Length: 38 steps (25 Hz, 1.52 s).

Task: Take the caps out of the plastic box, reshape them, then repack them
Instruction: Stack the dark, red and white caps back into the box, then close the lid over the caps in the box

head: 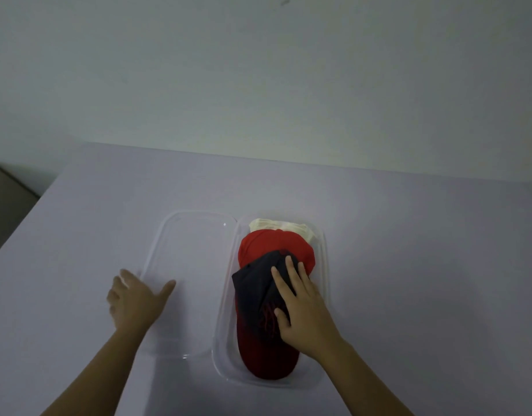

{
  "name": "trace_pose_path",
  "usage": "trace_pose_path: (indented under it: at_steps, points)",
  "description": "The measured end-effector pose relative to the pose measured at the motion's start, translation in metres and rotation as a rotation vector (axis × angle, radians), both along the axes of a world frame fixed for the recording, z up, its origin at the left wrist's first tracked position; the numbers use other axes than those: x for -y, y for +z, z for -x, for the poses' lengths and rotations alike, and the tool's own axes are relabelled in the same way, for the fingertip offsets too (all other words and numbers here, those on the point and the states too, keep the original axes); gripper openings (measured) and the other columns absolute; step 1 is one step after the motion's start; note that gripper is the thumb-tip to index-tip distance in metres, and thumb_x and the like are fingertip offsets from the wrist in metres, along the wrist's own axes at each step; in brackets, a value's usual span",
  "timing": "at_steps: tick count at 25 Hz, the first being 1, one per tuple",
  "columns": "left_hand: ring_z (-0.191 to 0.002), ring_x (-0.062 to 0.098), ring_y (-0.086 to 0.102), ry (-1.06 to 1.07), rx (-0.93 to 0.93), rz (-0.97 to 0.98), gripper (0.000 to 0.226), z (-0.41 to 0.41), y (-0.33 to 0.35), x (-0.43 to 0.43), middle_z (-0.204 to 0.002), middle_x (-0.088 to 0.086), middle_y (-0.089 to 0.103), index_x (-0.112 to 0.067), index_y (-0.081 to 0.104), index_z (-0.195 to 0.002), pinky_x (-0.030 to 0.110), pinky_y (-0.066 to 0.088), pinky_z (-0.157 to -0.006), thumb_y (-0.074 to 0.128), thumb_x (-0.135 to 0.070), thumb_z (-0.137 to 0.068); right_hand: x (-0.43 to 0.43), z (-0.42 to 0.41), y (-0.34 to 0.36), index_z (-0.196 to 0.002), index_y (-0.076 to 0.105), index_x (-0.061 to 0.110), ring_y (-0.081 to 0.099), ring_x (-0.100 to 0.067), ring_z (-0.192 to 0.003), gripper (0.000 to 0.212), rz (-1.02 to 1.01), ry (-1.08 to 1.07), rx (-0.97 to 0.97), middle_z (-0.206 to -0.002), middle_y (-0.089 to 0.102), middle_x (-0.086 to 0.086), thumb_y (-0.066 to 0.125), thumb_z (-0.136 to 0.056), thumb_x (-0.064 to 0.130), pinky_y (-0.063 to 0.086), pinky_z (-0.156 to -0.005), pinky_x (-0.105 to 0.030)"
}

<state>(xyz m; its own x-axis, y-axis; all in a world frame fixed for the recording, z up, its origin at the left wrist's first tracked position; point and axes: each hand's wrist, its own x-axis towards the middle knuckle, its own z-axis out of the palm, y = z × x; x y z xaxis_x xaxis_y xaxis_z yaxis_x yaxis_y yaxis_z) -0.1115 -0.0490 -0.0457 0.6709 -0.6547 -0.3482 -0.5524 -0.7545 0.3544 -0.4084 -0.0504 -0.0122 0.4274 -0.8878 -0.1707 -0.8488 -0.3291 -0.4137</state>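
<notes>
A clear plastic box lies open on the table, with its lid flat beside it on the left. Inside the box are stacked caps: a cream cap at the far end, a red cap over it, and a dark navy cap with a red brim on top. My right hand rests on the navy cap, fingers curled over its crown and thumb on its side. My left hand hovers by the lid's left edge, fingers spread, holding nothing.
The pale table stretches wide around the box and meets a plain wall at the back. Its left edge runs diagonally at the far left, with dark floor beyond it.
</notes>
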Motion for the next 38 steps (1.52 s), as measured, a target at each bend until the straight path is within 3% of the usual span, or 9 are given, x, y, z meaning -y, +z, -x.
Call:
trace_pose_path:
  at_steps: [7,13,17,19,22,26,31,34,38]
  points:
    - [-0.125,0.046,0.033,0.077,-0.01,-0.101,0.1,-0.011,-0.007,0.002,-0.136,0.029,0.036,0.005,0.04,-0.129,0.058,0.032,-0.1,0.075,-0.06,-0.061,0.003,0.001,0.004,-0.147,-0.01,0.031,-0.028,-0.018,-0.138,0.073,-0.034,0.013,-0.046,-0.148,-0.033,0.006,0.041,-0.094,0.026,-0.009,-0.11,-0.032]
    - [-0.096,0.041,0.06,0.105,-0.168,0.212,0.068,-0.011,0.052,0.008,-0.107,0.023,0.063,-0.007,0.042,-0.109,0.049,0.049,-0.085,0.081,-0.042,-0.066,0.001,0.002,0.006,-0.148,-0.007,0.03,-0.026,-0.015,-0.137,0.075,-0.037,0.003,-0.01,-0.146,-0.031,0.008,0.044,-0.093,0.026,-0.003,-0.115,-0.035]
    - [-0.095,0.036,0.062,-0.112,0.019,0.507,0.052,0.004,0.131,0.019,-0.098,0.011,0.071,-0.012,0.045,-0.118,0.044,0.042,-0.087,0.072,-0.03,-0.078,0.0,0.001,0.015,-0.148,-0.001,0.028,-0.018,-0.011,-0.141,0.077,-0.05,-0.02,0.079,-0.147,-0.025,0.012,0.05,-0.09,0.019,0.006,-0.12,-0.039]
    - [-0.096,0.035,0.062,-0.17,0.026,0.645,0.054,0.015,0.167,0.02,-0.096,0.006,0.069,-0.023,0.042,-0.13,0.045,0.042,-0.09,0.067,-0.032,-0.083,-0.001,-0.005,0.029,-0.149,0.007,0.026,-0.008,-0.009,-0.144,0.071,-0.044,-0.11,0.288,-0.152,-0.012,0.014,0.051,-0.093,0.026,0.008,-0.119,-0.033]
    - [-0.081,0.028,0.062,-0.09,-0.366,0.776,0.059,0.028,0.193,0.02,-0.105,0.007,0.062,-0.039,0.039,-0.136,0.038,0.051,-0.075,0.065,-0.029,-0.084,0.001,-0.014,0.062,-0.147,0.018,0.03,0.019,-0.005,-0.141,0.067,-0.141,-0.392,0.746,-0.154,0.019,0.012,0.039,-0.089,0.054,0.019,-0.113,-0.024]
    - [-0.064,0.02,0.055,-0.089,-0.763,0.629,0.061,0.07,0.174,0.011,-0.098,0.003,0.064,-0.035,0.04,-0.139,0.029,0.048,-0.059,0.063,-0.016,-0.086,0.006,0.002,0.088,-0.127,0.032,0.049,0.056,-0.011,-0.12,0.076,-0.375,-0.542,1.241,-0.145,0.036,0.009,0.053,-0.061,0.08,0.044,-0.103,-0.034]
    - [-0.074,0.023,0.062,-0.145,-0.685,0.415,0.056,0.106,0.111,-0.007,-0.099,0.003,0.063,-0.026,0.037,-0.14,0.035,0.054,-0.069,0.059,-0.028,-0.089,-0.011,0.015,0.069,-0.145,0.019,0.033,0.046,-0.009,-0.117,0.078,-0.286,-0.693,0.887,-0.135,0.041,0.009,0.066,-0.082,0.037,0.038,-0.092,-0.025]
    - [-0.096,0.02,0.057,-0.246,-0.532,0.374,0.058,0.116,0.084,-0.018,-0.116,0.002,0.056,-0.013,0.038,-0.135,0.033,0.049,-0.081,0.06,-0.038,-0.087,-0.029,0.02,0.038,-0.145,0.025,0.023,0.037,-0.01,-0.13,0.074,-0.262,-0.767,0.783,-0.145,0.036,0.007,0.066,-0.084,0.031,0.031,-0.105,-0.026]
    - [-0.133,0.029,0.039,-0.291,-0.534,0.312,0.068,0.117,0.061,-0.023,-0.148,0.008,0.035,-0.011,0.024,-0.144,0.041,0.039,-0.104,0.055,-0.037,-0.089,-0.043,0.016,0.014,-0.145,0.027,0.019,0.025,-0.016,-0.141,0.064,-0.249,-0.841,0.69,-0.154,0.025,0.0,0.057,-0.09,0.031,0.023,-0.116,-0.035]
